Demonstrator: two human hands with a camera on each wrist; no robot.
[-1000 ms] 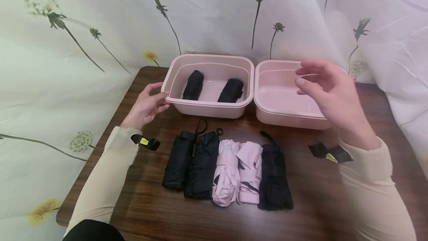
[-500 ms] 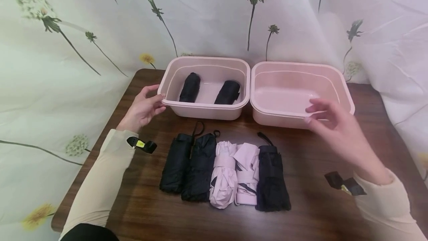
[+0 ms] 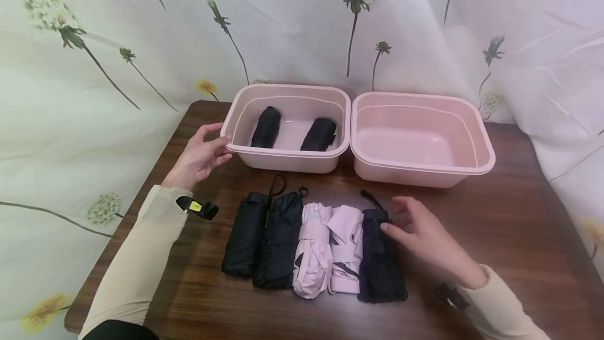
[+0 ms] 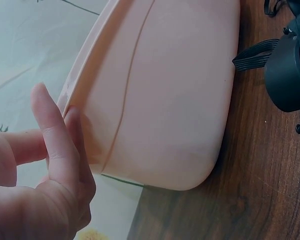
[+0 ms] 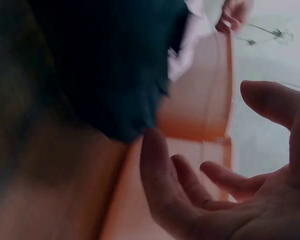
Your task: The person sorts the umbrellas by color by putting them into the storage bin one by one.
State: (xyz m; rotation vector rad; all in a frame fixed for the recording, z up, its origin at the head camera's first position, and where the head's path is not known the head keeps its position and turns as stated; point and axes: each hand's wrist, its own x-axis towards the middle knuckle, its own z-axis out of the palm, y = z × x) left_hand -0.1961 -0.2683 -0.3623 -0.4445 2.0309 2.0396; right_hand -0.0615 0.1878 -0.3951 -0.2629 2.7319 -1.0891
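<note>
My left hand [image 3: 199, 157] pinches left bin [image 3: 292, 163]; right hand [image 3: 427, 235], loose, empty, by rightmost umbrella [image 3: 379, 266]; wide grab may drag pink neighbour [image 3: 348, 253].

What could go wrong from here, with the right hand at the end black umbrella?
1. The end black umbrella lies right beside a pink umbrella, so the right hand might nudge that one too.
2. Its strap sticks out and could catch a finger.
3. The left hand pinches the left bin by its rim; a tug might shift it.
</note>
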